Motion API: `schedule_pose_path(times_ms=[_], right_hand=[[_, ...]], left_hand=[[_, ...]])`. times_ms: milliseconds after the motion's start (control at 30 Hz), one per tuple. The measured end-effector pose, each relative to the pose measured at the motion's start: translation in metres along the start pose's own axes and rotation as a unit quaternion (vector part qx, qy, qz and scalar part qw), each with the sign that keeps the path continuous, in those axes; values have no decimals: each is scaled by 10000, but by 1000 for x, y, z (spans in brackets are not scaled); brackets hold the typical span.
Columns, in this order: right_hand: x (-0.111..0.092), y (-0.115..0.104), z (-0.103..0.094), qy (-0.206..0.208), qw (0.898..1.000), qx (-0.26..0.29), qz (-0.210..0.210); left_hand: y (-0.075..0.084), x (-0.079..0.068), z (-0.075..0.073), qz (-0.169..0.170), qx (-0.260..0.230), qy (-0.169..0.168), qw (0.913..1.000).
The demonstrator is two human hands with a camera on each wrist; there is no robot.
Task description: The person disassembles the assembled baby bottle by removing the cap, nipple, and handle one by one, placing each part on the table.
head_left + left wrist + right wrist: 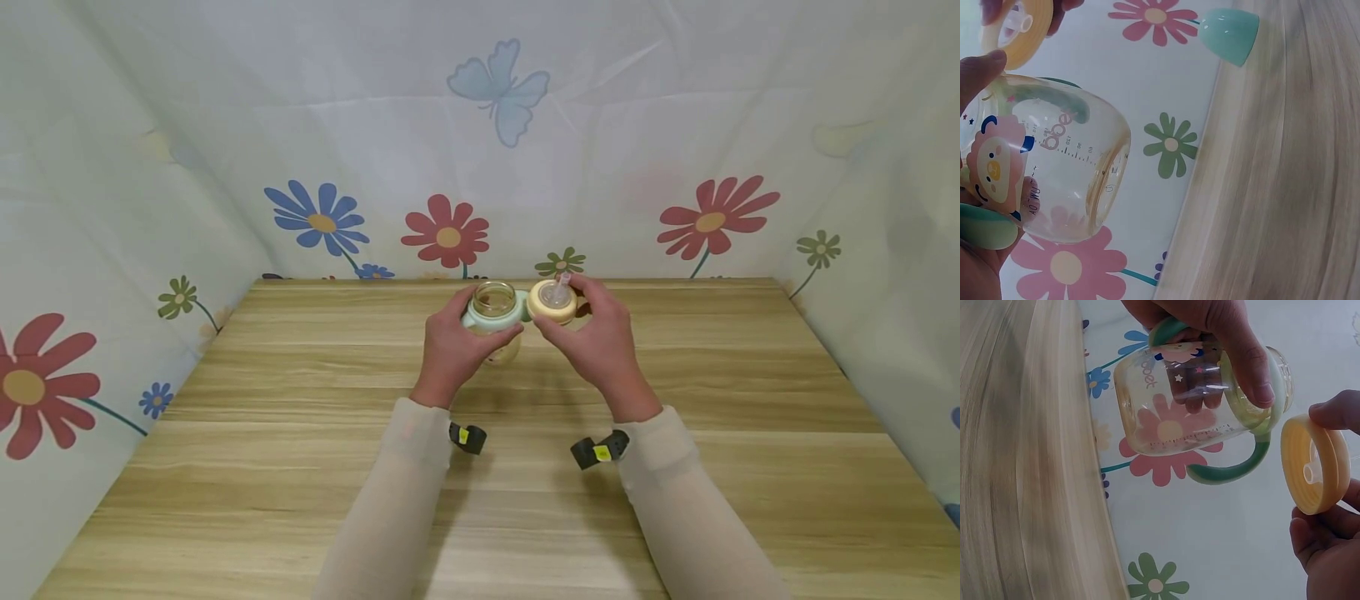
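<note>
My left hand (453,346) grips a clear baby bottle (1069,156) round its neck and side, thumb across the front. The bottle's mouth is uncovered and faces up in the head view. It has a green handle (1235,469), measuring marks and a cartoon print. My right hand (600,337) pinches the rim of a yellow ring lid (551,302) with a clear nipple or spout standing up from it. The lid is beside the bottle's mouth, apart from it in the right wrist view. Both are held above the table.
A mint green cap (1230,36) stands on the wooden table (300,467) near its back edge, hidden in the head view. Behind the table hangs a white curtain (360,125) printed with flowers and a butterfly. Black wrist cameras (600,450) sit at both cuffs.
</note>
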State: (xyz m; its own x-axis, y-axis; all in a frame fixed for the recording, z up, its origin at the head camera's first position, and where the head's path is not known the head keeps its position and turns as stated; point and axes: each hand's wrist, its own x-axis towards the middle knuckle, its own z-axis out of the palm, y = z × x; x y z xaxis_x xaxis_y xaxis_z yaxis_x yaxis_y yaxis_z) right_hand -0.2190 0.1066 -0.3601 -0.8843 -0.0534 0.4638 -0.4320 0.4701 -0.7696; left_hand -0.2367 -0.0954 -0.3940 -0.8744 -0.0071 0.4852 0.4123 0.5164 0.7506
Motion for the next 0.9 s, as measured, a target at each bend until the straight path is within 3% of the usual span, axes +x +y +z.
schedule_pose_path(times_ms=[433, 900], right_hand=[[1, 5, 1, -252, 9994, -98, 214], [4, 12, 5, -531, 9962, -617, 298]], left_hand=[[2, -1, -1, -216, 5, 168, 9996], [1, 0, -1, -138, -33, 163, 9998]])
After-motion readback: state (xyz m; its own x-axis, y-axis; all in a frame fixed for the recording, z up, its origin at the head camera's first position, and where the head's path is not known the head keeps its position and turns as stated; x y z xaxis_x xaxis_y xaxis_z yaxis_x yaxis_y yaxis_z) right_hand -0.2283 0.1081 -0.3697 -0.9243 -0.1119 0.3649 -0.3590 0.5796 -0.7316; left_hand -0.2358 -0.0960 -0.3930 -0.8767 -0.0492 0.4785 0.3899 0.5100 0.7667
